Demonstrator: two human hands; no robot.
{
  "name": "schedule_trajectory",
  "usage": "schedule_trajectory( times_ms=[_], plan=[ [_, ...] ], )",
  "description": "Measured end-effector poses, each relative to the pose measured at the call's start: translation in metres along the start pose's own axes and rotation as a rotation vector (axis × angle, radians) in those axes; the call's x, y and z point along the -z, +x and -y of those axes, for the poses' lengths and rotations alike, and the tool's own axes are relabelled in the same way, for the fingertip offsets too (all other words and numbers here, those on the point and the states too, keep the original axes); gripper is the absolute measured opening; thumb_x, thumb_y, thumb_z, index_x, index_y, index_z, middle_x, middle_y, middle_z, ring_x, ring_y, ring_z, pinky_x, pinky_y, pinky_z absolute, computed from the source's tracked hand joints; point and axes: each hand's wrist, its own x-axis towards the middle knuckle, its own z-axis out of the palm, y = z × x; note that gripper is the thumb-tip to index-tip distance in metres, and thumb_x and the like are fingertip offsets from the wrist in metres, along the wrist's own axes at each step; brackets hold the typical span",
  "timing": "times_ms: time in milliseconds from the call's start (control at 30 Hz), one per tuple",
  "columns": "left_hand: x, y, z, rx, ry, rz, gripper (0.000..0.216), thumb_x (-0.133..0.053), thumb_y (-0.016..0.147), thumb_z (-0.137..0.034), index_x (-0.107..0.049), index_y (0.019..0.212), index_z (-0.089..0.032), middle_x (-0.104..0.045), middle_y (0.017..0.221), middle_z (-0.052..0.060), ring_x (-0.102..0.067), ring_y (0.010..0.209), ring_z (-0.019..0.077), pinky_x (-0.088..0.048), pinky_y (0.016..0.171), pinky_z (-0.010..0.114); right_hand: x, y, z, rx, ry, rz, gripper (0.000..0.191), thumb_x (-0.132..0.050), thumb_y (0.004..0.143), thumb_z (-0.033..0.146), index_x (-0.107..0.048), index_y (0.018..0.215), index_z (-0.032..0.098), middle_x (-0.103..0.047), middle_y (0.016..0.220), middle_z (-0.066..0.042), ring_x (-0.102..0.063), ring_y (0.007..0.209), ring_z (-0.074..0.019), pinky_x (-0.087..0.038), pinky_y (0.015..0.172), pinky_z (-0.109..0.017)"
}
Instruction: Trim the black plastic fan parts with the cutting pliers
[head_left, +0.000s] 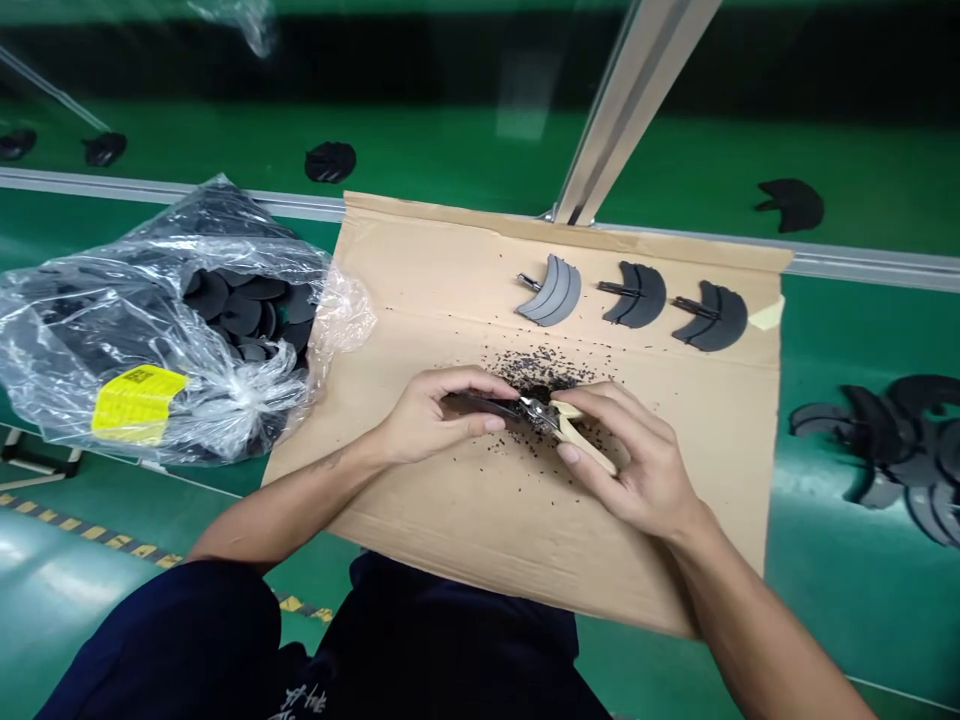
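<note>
Over the middle of a cardboard sheet [450,540], my left hand [442,415] pinches a dark plastic part [484,403] between thumb and fingers. My right hand [630,455] is closed around the pale handles of a pair of cutting pliers [585,440]. The metal jaws meet the right end of the part; whether they are closed on it I cannot tell. Small black plastic clippings [544,365] lie scattered under and around both hands. Beyond them, three curved parts with stems stand in a row: a grey one [551,290] and two black ones [635,295] [712,315].
A clear plastic bag [60,310] with a yellow label [139,403] holds several black discs at left. More curved black parts [892,440] are heaped on the green table at right. A metal post [630,110] rises behind the cardboard, beside a metal rail [862,265].
</note>
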Motion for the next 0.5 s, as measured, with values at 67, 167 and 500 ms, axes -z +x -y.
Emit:
schedule_trajectory(
  times_ms=[67, 167, 500],
  plan=[
    [0.0001, 0.0003, -0.0003, -0.014, 0.028, 0.016, 0.023, -0.079, 0.086, -0.03, -0.077, 0.104, -0.017, -0.079, 0.099, 0.007, -0.075, 0.091, 0.016, -0.06, 0.082, 0.025, 0.0012, -0.0007, -0.0004, 0.03, -0.031, 0.004, 0.035, -0.067, 0.093, 0.024, -0.061, 0.126, 0.019, -0.071, 0.109, -0.013, -0.069, 0.093, -0.0244, -0.059, 0.079, -0.04],
    [0.0006, 0.0003, 0.0001, -0.036, 0.047, 0.027, 0.022, -0.079, 0.085, -0.03, -0.078, 0.104, -0.018, -0.079, 0.098, 0.007, -0.075, 0.09, 0.0157, -0.06, 0.081, 0.025, 0.0018, -0.0019, -0.0028, 0.061, -0.083, 0.001, 0.039, -0.07, 0.092, 0.024, -0.059, 0.129, 0.018, -0.071, 0.109, -0.015, -0.069, 0.093, -0.0251, -0.059, 0.079, -0.041],
    [0.0017, -0.0011, 0.0023, -0.071, 0.056, 0.042, 0.024, -0.083, 0.082, -0.029, -0.079, 0.102, -0.018, -0.079, 0.095, 0.008, -0.074, 0.088, 0.0155, -0.06, 0.08, 0.026, 0.0049, -0.0065, -0.0058, 0.085, -0.165, 0.031, 0.043, -0.073, 0.092, 0.022, -0.06, 0.133, 0.02, -0.072, 0.109, -0.013, -0.071, 0.093, -0.0242, -0.061, 0.076, -0.038]
  ],
)
